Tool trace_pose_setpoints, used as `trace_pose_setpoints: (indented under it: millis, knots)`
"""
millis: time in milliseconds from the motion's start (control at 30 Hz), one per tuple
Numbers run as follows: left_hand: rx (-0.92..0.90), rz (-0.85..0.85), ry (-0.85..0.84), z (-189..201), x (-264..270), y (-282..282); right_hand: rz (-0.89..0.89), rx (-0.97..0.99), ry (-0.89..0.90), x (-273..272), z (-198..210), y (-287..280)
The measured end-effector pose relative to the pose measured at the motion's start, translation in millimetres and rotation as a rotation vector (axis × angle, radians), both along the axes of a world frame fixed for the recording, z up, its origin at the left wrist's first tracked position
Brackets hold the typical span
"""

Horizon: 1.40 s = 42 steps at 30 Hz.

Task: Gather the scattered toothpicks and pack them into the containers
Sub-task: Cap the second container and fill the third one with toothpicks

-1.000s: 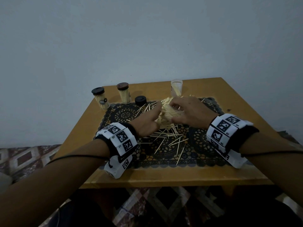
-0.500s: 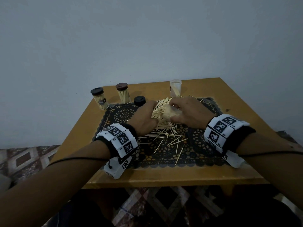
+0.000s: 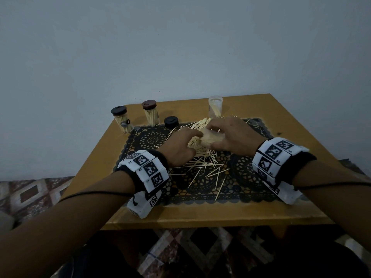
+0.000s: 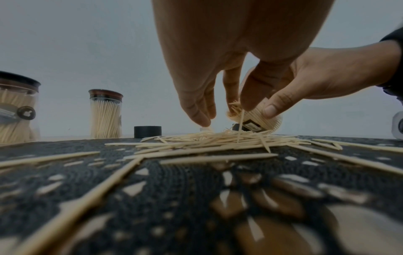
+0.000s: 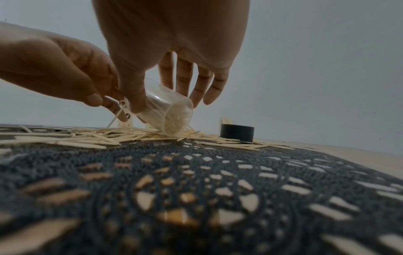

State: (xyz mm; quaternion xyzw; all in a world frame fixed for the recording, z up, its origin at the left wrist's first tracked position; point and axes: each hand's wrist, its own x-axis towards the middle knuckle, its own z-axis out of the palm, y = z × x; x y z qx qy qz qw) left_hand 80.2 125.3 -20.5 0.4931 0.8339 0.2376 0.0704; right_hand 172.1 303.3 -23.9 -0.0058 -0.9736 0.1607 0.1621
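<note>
Head view: since a second ago, right hand [image 3: 232, 137] has tipped the clear container [image 5: 167, 117] sideways, fingers gripping it; left hand [image 3: 180, 147] fingers now pinch toothpicks [image 4: 238, 124] at its mouth, so filling has begun.

head cam sits up high, looking forward and down over both forearms at the yellow-brown wooden bench [image 3: 261, 109] and grey wall. both wrist cams sit almost on the black lace mat [image 4: 196, 198], very close, left one looking from the left side, right one from the right; all three share the pile of pale wooden toothpicks [image 3: 202, 157] and small black round lid [image 5: 237, 133]
</note>
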Motion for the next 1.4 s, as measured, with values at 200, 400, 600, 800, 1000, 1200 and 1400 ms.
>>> trace_pose_setpoints:
  millis: [200, 400, 600, 800, 1000, 1200, 1400]
  knots:
    - [0.076, 0.003, -0.067, 1, 2, 0, 0.009, -0.014, 0.022, 0, -1, 5]
    - [0.154, 0.065, -0.099, 4, 4, 0, -0.042, 0.003, 0.003, -1, -3, 3]
    - [-0.125, -0.002, -0.088, 0, 0, -2, -0.057, -0.004, 0.007, -1, -3, 1]
    - [-0.161, 0.004, -0.057, 2, 3, -1, -0.036, -0.032, 0.028, 1, 0, 1]
    - [-0.128, -0.053, -0.007, 0, 2, -1, -0.070, -0.007, 0.030, -1, -2, 4]
    - [-0.055, -0.209, 0.275, 14, 26, -4, -0.202, 0.027, 0.045, 0, -2, 12]
    - [-0.408, -0.737, 0.417, -2, 70, -2, -0.234, 0.018, 0.020, 2, 0, 13]
